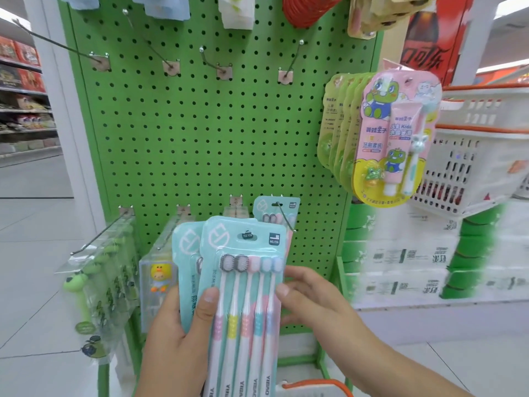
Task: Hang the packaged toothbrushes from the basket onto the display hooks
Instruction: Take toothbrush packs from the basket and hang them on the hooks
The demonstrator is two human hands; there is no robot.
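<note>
Teal five-brush toothbrush packs (243, 282) fill your gripping left hand (177, 333) and pinching right hand (309, 296); one pack (272, 210) hangs, several remain.

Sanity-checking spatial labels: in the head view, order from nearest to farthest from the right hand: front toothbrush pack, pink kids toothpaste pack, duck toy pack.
1. front toothbrush pack: touched by the right hand.
2. duck toy pack: low, left.
3. pink kids toothpaste pack: upper right.
</note>
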